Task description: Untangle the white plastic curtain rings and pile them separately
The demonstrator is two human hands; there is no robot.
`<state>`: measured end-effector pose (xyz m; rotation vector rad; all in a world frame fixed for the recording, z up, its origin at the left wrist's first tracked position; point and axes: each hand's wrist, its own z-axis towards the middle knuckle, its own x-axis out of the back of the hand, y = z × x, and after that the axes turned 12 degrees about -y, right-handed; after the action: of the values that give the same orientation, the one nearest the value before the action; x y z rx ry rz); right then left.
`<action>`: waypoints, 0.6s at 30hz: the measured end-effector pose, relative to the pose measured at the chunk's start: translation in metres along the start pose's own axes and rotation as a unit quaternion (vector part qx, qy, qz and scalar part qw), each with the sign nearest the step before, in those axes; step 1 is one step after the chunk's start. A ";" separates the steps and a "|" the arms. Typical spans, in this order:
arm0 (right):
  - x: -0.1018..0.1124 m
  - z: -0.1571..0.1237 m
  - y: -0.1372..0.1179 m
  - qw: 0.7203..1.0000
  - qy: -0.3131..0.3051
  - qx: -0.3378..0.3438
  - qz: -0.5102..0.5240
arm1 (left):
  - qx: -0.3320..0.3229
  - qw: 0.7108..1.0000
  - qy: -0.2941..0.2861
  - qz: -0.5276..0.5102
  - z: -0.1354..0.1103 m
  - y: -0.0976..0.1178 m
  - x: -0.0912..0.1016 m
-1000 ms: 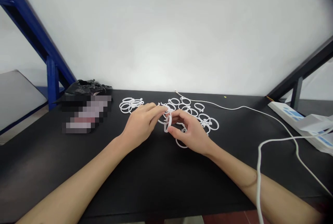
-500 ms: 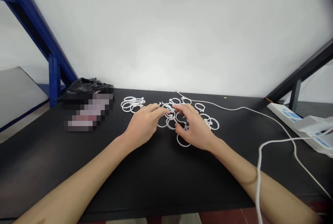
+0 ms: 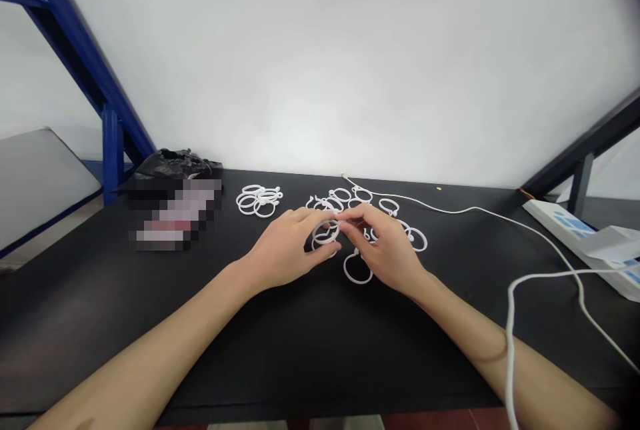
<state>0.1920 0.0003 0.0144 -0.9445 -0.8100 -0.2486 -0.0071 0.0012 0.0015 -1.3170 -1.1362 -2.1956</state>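
Note:
A white plastic curtain ring is held up between my hands, just above the black table. My left hand curves around its left side, with fingers over the top and thumb below. On its right side, my right hand pinches the ring between thumb and forefinger. More white curtain rings with small eyelets lie loosely behind and beside my right hand. One single ring rests on the table under that hand. Part of the held ring is hidden by my fingers.
A small pile of white rings lies left of my hands. Farther left are a black plastic bag and a blurred-out item. A white cable crosses over my right forearm; a power strip lies at right.
My hands have closed in on a ring and raised it off the loose group; before, they were reaching among the rings. The view has shifted slightly.

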 end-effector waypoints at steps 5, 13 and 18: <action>-0.003 0.001 0.002 0.999 -0.012 -0.018 0.030 | 0.004 0.999 -0.023 -0.049 0.000 0.001 -0.001; -0.002 0.002 0.004 0.999 0.005 0.000 -0.034 | 0.057 0.996 0.001 -0.075 0.003 0.000 0.000; -0.001 0.001 0.003 1.000 -0.002 -0.021 0.012 | 0.037 0.994 -0.003 -0.099 0.003 -0.002 0.002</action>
<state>0.1924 0.0029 0.0121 -0.9932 -0.7991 -0.2433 -0.0081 0.0048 0.0030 -1.2285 -1.3908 -2.2604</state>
